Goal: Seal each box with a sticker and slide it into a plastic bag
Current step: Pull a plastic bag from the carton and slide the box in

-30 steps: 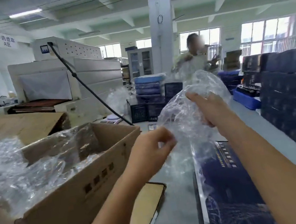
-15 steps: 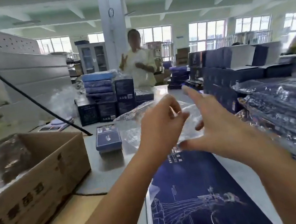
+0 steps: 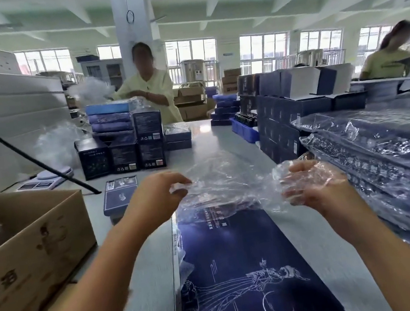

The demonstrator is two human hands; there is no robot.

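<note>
- Box (image 3: 243, 270), in the head view: large, flat and dark blue, with a white line drawing on its lid. It lies on the grey table (image 3: 147, 272) straight in front of the person, its long side running away from them. Nearly all of it is outside the bag.
- Plastic bag (image 3: 219, 188): clear and crumpled, stretched between the two hands over the far end of the box. The box's print shows through the film there. I cannot tell whether the film touches the lid.
- Left hand (image 3: 152, 201): thumb and fingertips pinch the left edge of the bag.
- Right hand (image 3: 310, 184): fingers curled, grasping the right side of the bag, with film wrapped over the fingers and knuckles.
- Cardboard carton (image 3: 38, 249): open, at the left of the table, with clear plastic inside.
- Small blue box (image 3: 120, 198): flat on the table, just beyond the left hand.
- Bagged boxes (image 3: 386, 153): a stack at the right, beside the right hand.
- Upright dark boxes (image 3: 123, 152): farther up the table, with a scale (image 3: 44, 179) to their left and a black cable (image 3: 23, 154) slanting down to the tabletop.
- Two other people: one in pale yellow (image 3: 148, 91) at the far end handling plastic, another (image 3: 387, 56) at the far right.
</note>
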